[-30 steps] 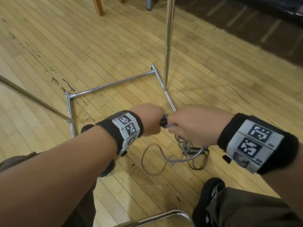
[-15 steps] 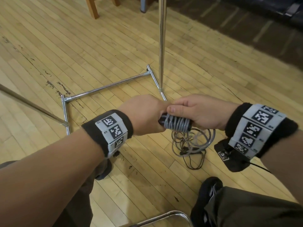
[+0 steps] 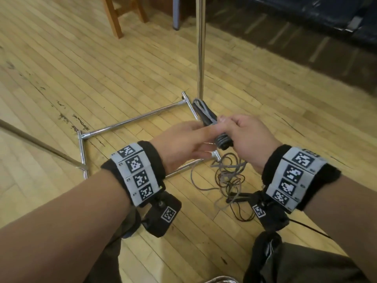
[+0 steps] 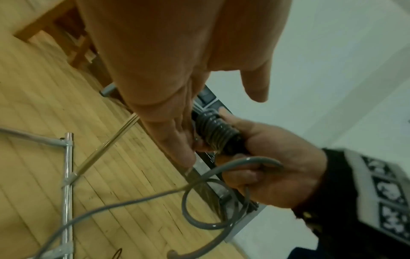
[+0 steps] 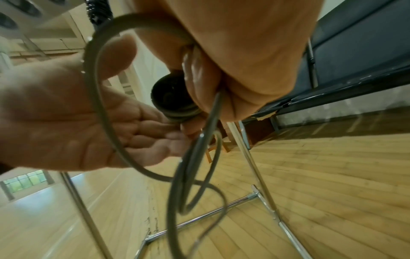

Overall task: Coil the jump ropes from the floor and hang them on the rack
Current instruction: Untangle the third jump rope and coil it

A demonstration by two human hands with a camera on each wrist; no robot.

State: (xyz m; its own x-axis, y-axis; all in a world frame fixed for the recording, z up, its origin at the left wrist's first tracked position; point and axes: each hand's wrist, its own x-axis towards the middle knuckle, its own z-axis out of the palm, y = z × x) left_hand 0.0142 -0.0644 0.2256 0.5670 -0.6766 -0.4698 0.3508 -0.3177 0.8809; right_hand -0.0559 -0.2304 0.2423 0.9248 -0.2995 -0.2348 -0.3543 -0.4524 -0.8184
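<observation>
Grey rope (image 3: 224, 139) coiled round black handles (image 3: 204, 115)

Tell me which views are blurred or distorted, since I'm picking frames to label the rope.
Head view: fairly sharp, evenly lit; the grey rope wound on the handles reads clearly, with slight blur on the right hand. Left wrist view: soft, the left hand looms large and unfocused. Right wrist view: strong wide-angle bending, the near rope loop smeared, the rack legs curved.

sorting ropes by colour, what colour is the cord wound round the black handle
Grey cord on the black handle; clearest in the left wrist view.
</observation>
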